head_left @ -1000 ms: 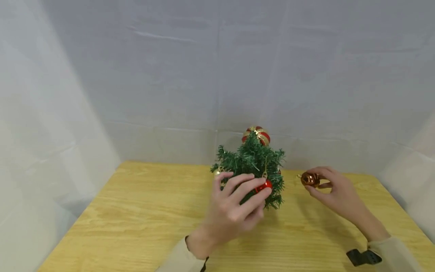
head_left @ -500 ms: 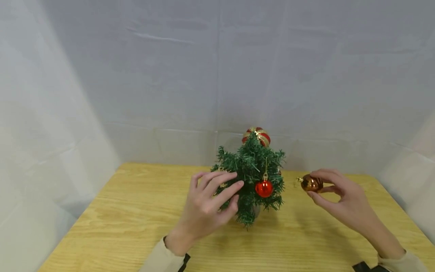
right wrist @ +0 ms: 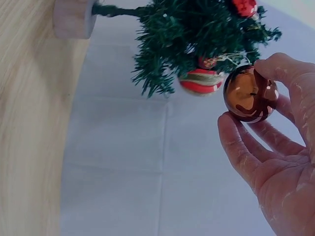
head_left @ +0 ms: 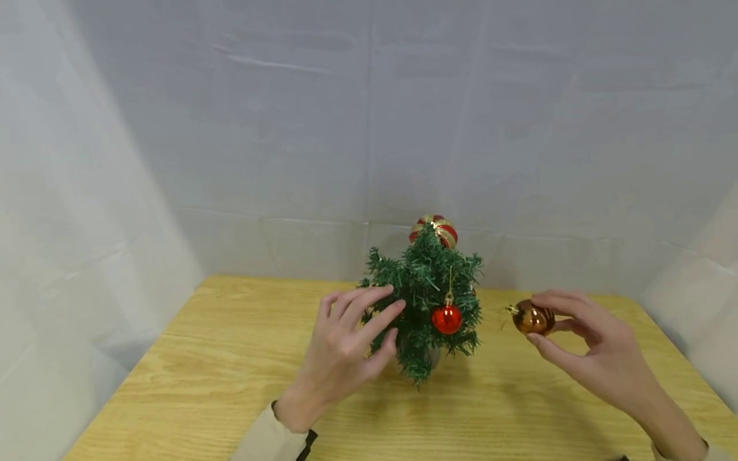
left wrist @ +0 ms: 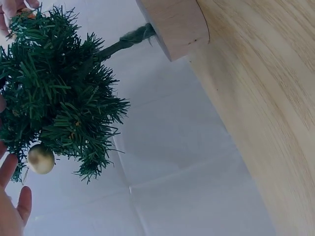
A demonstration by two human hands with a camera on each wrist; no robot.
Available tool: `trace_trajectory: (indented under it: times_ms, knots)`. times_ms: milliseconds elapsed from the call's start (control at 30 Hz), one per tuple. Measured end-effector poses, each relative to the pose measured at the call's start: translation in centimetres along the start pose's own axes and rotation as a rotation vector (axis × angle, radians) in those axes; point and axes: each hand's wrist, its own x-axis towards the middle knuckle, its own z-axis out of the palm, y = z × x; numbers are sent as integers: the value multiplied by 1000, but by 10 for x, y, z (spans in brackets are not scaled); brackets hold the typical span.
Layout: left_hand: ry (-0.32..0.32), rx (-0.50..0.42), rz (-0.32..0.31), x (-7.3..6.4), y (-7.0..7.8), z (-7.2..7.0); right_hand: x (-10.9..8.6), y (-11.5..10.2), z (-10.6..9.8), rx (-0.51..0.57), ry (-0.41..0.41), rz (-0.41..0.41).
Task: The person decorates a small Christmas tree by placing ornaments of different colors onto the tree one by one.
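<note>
A small green Christmas tree (head_left: 426,275) stands on the table on a round wooden base (left wrist: 179,24). My left hand (head_left: 346,346) is at the tree's left side, fingers spread and slightly bent, fingertips right at the branches. It holds nothing. In the left wrist view a gold bauble (left wrist: 41,159) hangs close to those fingers. To the right of the tree, my right hand (head_left: 599,352) pinches a shiny copper-brown bauble (head_left: 533,317) between thumb and fingers, its gold cap and string pointing toward the tree. A red bauble (head_left: 447,318) hangs on the tree's front right.
A red-and-gold striped bauble (head_left: 435,232) shows behind the treetop. The wood-grain table (head_left: 230,358) ends at a pale sheet (head_left: 288,160) that hangs behind and at both sides.
My left hand has moved left, away from the red bauble, which now hangs free on the tree. My right hand has shifted slightly right and nearer with the copper-brown bauble.
</note>
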Motion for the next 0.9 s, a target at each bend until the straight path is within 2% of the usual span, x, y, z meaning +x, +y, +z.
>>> trace_trajectory:
  times_ms: [200, 333, 667, 900]
  knots:
    - [-13, 6, -32, -2, -2, -2, 0, -6, 0, 56, 38, -76]
    - [-16, 11, -28, -3, -3, -2, -1, -6, 1, 93, 59, -120]
    - [36, 28, -22, -1, -7, -2, -1, -16, 1, 124, 60, -133]
    - [12, 20, -38, -2, -8, -3, 1, -25, 3, 143, 57, -145]
